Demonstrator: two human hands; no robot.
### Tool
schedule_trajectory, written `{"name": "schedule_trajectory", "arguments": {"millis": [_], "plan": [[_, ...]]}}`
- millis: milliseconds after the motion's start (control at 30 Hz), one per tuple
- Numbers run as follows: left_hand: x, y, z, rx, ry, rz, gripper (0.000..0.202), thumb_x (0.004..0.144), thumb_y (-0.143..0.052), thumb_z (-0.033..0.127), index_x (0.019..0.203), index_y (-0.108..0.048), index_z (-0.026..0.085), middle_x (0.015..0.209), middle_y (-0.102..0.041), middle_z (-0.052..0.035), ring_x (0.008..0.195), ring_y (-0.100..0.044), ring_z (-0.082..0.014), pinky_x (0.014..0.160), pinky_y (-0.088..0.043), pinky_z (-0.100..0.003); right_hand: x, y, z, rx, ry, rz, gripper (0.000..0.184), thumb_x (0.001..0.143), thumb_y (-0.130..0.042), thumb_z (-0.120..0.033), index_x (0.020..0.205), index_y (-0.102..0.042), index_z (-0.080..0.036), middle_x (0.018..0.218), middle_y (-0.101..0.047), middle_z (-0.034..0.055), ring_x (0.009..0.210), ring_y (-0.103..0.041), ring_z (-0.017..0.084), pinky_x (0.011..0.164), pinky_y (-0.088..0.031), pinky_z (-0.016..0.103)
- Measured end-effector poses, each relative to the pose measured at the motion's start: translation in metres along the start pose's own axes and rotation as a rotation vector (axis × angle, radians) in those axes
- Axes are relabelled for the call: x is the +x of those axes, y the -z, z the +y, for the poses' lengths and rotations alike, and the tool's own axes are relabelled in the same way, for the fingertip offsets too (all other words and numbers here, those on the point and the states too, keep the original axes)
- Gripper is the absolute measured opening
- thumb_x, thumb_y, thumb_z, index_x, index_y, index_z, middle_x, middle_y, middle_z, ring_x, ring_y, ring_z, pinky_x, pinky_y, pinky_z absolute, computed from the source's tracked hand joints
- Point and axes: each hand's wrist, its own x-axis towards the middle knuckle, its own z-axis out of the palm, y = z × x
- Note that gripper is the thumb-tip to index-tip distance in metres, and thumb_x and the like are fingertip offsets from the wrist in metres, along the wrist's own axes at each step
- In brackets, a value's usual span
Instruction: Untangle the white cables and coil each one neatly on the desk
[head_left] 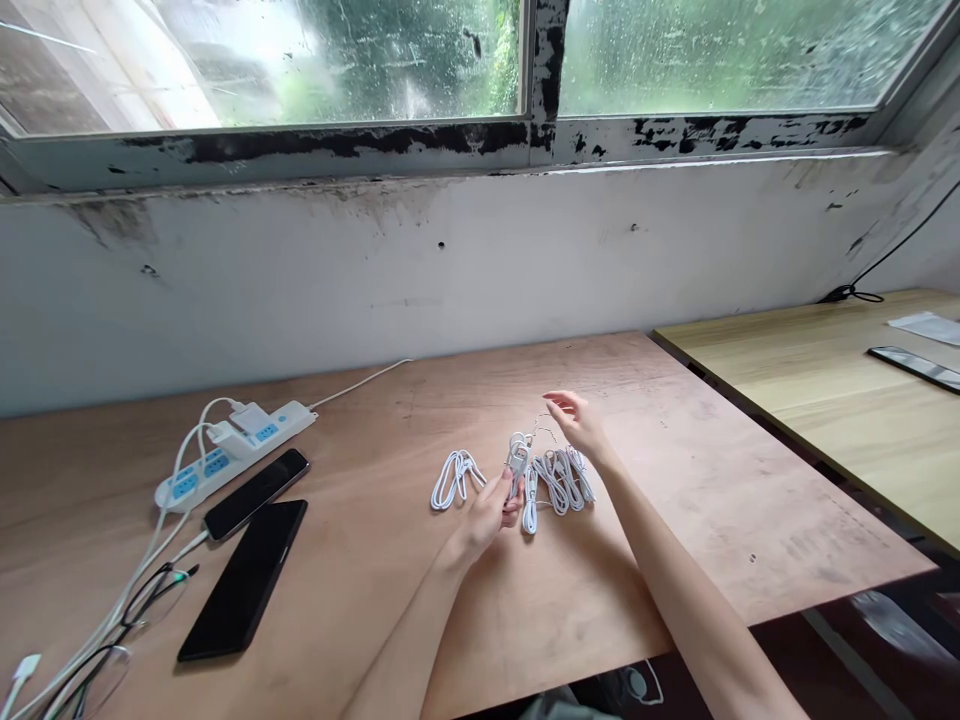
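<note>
My left hand (491, 512) is closed around a small coiled white cable (517, 455), held just above the brown wooden table (390, 560). My right hand (576, 420) hovers to the right of it with fingers spread, pinching a thin wire tie (541, 430) that runs to the coil. Below the hands lie several coiled white cables (561, 480), and one more white cable coil (454, 478) rests to the left.
A white power strip (236, 450) with plugged chargers sits at the left, with two dark phones (251, 570) beside it and loose cords (112, 620) trailing to the corner. A lighter desk (840, 400) stands at the right. The wall and window run along the back.
</note>
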Motion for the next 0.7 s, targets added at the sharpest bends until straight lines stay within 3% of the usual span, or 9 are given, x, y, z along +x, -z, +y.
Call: {"name": "schedule_trajectory", "arguments": {"millis": [100,133,267,367,467,700], "plan": [[0.002,0.005,0.002,-0.024,-0.037,0.072,0.051,0.073,-0.044,0.068,0.077,-0.040,0.017,0.057,-0.028,0.0073,0.047,-0.016,-0.0036,0.046,-0.009,-0.020,0.021,0.014,0.028,-0.480,-0.052,-0.035,0.023,0.079,-0.051,-0.027,0.092,-0.066,-0.016,0.092,-0.064,0.0093,0.086,-0.057,0.019,0.081,-0.042,0.032],[0.002,0.007,0.002,-0.027,-0.048,0.097,0.051,0.073,-0.044,0.067,0.077,-0.040,0.017,0.057,-0.028,0.0073,0.047,-0.016,-0.0035,0.046,-0.009,-0.019,0.024,0.016,0.035,-0.516,-0.058,-0.052,0.021,0.078,-0.053,-0.025,0.089,-0.067,-0.015,0.091,-0.064,0.0100,0.088,-0.056,0.020,0.082,-0.041,0.032],[0.003,0.012,0.001,-0.015,-0.063,0.178,0.052,0.073,-0.044,0.068,0.078,-0.041,0.017,0.057,-0.027,0.0078,0.046,-0.016,-0.0030,0.046,-0.009,-0.019,0.026,0.015,0.047,-0.605,-0.066,-0.107,0.020,0.074,-0.059,-0.032,0.077,-0.070,-0.016,0.087,-0.063,0.0108,0.090,-0.055,0.023,0.080,-0.039,0.032],[0.003,0.014,0.001,-0.009,-0.062,0.210,0.053,0.073,-0.043,0.069,0.078,-0.042,0.016,0.057,-0.027,0.0077,0.046,-0.017,-0.0027,0.045,-0.009,-0.019,0.021,0.009,0.046,-0.719,-0.096,-0.223,0.022,0.072,-0.061,-0.036,0.074,-0.070,-0.017,0.083,-0.064,0.0108,0.083,-0.057,0.022,0.070,-0.039,0.028],[0.003,0.014,0.002,-0.019,-0.066,0.215,0.054,0.072,-0.043,0.070,0.078,-0.042,0.016,0.056,-0.028,0.0078,0.046,-0.016,-0.0026,0.045,-0.009,-0.018,0.017,0.001,0.045,-0.754,-0.107,-0.296,0.014,0.071,-0.061,-0.026,0.071,-0.070,-0.016,0.079,-0.066,0.0103,0.077,-0.058,0.020,0.065,-0.038,0.025],[0.005,0.017,0.000,-0.044,-0.055,0.227,0.054,0.071,-0.046,0.070,0.078,-0.042,0.017,0.056,-0.029,0.0080,0.045,-0.017,-0.0022,0.044,-0.009,-0.017,0.014,-0.002,0.036,-0.717,-0.087,-0.312,0.011,0.070,-0.057,-0.013,0.062,-0.066,-0.015,0.072,-0.067,0.0110,0.073,-0.060,0.021,0.063,-0.037,0.027]]}}
